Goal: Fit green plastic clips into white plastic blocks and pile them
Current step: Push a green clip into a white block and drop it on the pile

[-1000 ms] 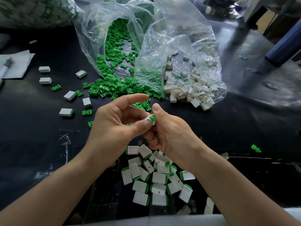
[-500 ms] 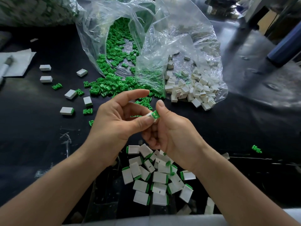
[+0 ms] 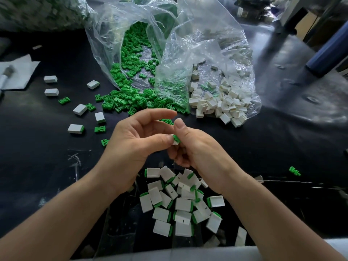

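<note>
Between both hands sits a small white block with a green clip (image 3: 176,139) in its end. My left hand (image 3: 135,146) presses its thumb against the piece, index finger stretched out above. My right hand (image 3: 195,147) holds the piece from the other side with curled fingers, thumb raised. Below the hands lies a pile of fitted white blocks with green clips (image 3: 180,204). Loose green clips (image 3: 131,102) spill from a clear bag (image 3: 116,34). Empty white blocks (image 3: 220,104) lie in a second clear bag (image 3: 216,44).
The black table (image 3: 282,138) carries stray white blocks (image 3: 80,109) and single clips (image 3: 99,129) at left, one clip (image 3: 294,171) at right. White paper with a marker (image 3: 17,74) lies far left. A dark blue cylinder (image 3: 327,51) stands at the right.
The hands have stayed together at the same spot. The clip now sits deeper against the block, and my right thumb has lifted off it.
</note>
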`<state>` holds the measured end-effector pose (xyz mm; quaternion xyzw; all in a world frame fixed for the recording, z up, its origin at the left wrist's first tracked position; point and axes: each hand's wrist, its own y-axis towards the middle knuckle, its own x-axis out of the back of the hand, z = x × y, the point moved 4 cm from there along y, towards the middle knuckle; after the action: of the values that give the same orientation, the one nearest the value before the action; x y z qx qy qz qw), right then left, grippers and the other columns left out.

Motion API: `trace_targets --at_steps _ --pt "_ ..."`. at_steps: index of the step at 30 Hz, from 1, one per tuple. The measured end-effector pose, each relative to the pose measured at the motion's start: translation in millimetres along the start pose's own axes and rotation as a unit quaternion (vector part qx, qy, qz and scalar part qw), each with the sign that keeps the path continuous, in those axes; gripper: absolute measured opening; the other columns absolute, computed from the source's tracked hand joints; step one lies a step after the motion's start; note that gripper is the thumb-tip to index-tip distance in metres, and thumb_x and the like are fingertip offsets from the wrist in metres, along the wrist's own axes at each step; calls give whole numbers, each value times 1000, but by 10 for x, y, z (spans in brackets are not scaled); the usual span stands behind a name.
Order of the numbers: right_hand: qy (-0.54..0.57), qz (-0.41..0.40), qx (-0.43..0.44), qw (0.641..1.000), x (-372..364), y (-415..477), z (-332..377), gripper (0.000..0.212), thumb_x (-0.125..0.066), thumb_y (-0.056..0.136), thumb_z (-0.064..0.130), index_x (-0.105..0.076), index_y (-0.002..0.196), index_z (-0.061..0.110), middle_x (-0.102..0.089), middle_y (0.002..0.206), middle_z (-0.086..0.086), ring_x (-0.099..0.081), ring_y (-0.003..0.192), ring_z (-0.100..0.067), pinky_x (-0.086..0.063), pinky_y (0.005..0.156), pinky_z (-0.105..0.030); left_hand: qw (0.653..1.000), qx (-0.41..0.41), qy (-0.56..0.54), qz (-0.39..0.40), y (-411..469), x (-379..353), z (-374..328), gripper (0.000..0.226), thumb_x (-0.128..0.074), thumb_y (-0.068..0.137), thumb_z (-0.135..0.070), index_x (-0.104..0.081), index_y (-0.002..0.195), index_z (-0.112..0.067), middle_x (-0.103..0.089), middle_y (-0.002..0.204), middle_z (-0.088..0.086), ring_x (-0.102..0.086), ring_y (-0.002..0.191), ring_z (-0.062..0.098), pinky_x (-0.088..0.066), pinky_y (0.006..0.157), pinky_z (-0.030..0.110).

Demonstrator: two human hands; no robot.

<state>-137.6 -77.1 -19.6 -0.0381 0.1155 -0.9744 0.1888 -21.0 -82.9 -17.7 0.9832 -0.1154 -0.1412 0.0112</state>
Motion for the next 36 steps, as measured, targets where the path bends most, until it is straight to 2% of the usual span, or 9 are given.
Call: trace_targets --at_steps 3,9,14,17,19,23,27,30,36 --pt "-1 17 2 1000 -18 -4 15 46 -34 74 60 -53 69 17 -54 58 9 -45 52 -4 -37 52 -13 1000 -9 -6 -14 1 13 -19 31 -63 67 -2 -71 92 -17 -68 74 11 -59 56 28 -51 54 31" --pt "-8 32 -15 999 -34 4 -20 51 -32 72 62 -55 71 17 -58 58 9 -48 54 -5 -38 58 -19 1000 -13 -5 -11 -16 -3 -26 30 -62 68 -4 -73 89 -23 -68 74 6 -59 54 25 -51 49 30" --pt "-37 -5 14 999 -11 0 -1 49 -31 76 60 -53 64 19 -52 52 11 -45 49 -1 -39 52 -13 1000 -17 3 -3 -13 -20 -6 33 -60 69 1 -67 97 -14 -69 73 9 -61 52 25 -51 51 29" --pt "-94 -46 34 994 -10 21 -37 52 -28 73 66 -51 63 20 -48 53 12 -43 52 -1 -39 58 -23 1000 -13 -10 -5 -15 -24 16 32 -59 69 3 -65 97 -12 -70 71 9 -63 52 23 -52 52 28" --pt "-127 -72 55 988 -12 30 -45 49 -26 73 67 -49 59 26 -47 52 14 -41 52 -1 -36 59 -26 1000 -6 -24 -9 -18 -28 26 33 -60 68 3 -64 98 -11 -70 70 9 -64 53 21 -52 52 25" --pt "-173 -90 87 977 -31 27 -32 43 -21 76 66 -50 54 43 -51 53 26 -46 54 5 -31 57 -15 999 9 -33 -30 -11 -15 47 38 -60 64 4 -63 98 -13 -70 70 9 -64 54 18 -52 52 22" --pt "-201 -104 99 969 -32 23 -45 41 -19 77 64 -44 60 36 -49 53 26 -44 56 5 -30 59 -20 998 20 -36 -46 -2 -13 64 41 -59 60 5 -63 97 -13 -71 73 12 -64 59 24 -53 55 25" --pt "-215 -108 106 965 -41 10 -27 39 -17 77 62 -42 61 36 -49 54 29 -45 58 6 -29 57 -15 998 22 -38 -46 -1 -17 62 41 -58 59 6 -63 96 -12 -71 73 13 -65 60 24 -53 56 25" --pt "-234 -109 124 958 -47 3 -15 43 -16 79 58 -49 71 31 -43 59 15 -43 59 0 -31 60 -21 998 25 -45 -45 -6 -24 45 41 -59 58 6 -63 96 -11 -71 72 11 -66 65 23 -54 58 24"
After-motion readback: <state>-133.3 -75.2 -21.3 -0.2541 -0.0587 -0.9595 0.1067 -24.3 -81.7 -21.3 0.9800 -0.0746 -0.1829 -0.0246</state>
